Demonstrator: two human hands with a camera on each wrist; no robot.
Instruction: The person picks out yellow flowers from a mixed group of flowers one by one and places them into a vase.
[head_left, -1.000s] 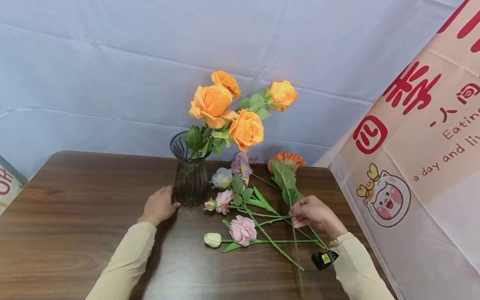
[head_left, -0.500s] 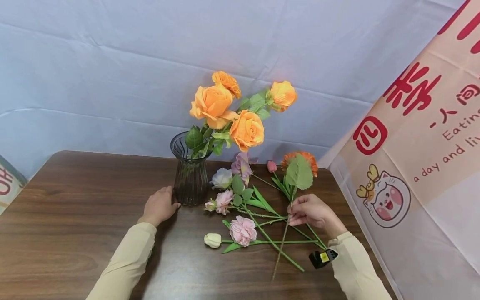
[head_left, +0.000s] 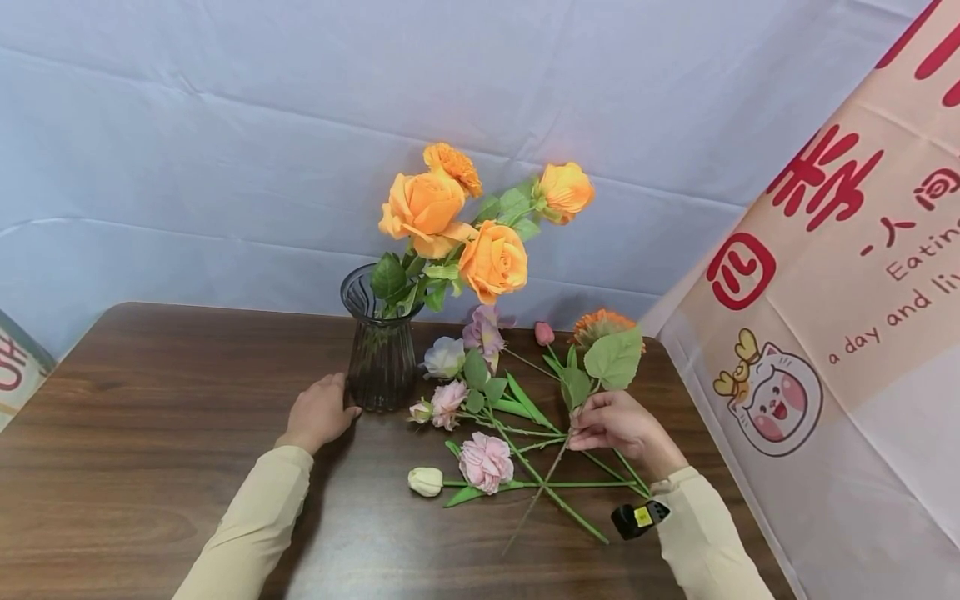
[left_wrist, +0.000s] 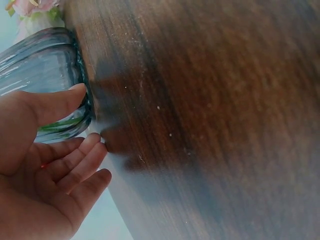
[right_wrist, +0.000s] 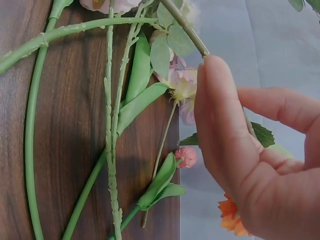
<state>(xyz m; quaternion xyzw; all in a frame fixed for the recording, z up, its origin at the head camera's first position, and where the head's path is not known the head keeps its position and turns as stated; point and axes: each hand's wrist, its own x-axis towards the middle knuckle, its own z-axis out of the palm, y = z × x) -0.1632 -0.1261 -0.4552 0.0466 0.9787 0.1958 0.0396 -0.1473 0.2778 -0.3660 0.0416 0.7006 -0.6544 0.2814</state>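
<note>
My right hand (head_left: 618, 429) pinches the thin brown stem of an orange flower (head_left: 600, 327) between thumb and fingers. Its bloom and broad green leaves point away to the back right, while the stem's lower end slants toward the front left over the other stems. In the right wrist view, the stem (right_wrist: 187, 27) runs past the fingertips. My left hand (head_left: 318, 412) rests at the base of a dark, ribbed glass vase (head_left: 382, 367), its fingers relaxed and its thumb at the glass. The vase stands upright with several orange flowers (head_left: 425, 208) in it.
Beside the vase lie a pink peony-like flower (head_left: 486, 461), a white tulip (head_left: 426, 481), a pale flower (head_left: 444, 357), a purple flower (head_left: 483, 333) and a pink tulip (head_left: 543, 333), their stems crossing. A pale cloth backdrop (head_left: 225, 167) hangs behind the wooden table (head_left: 187, 400).
My right hand has shifted slightly left and turned the orange flower: its bloom swung right and its stem end swung left and away. The left hand and the vase stay put.
</note>
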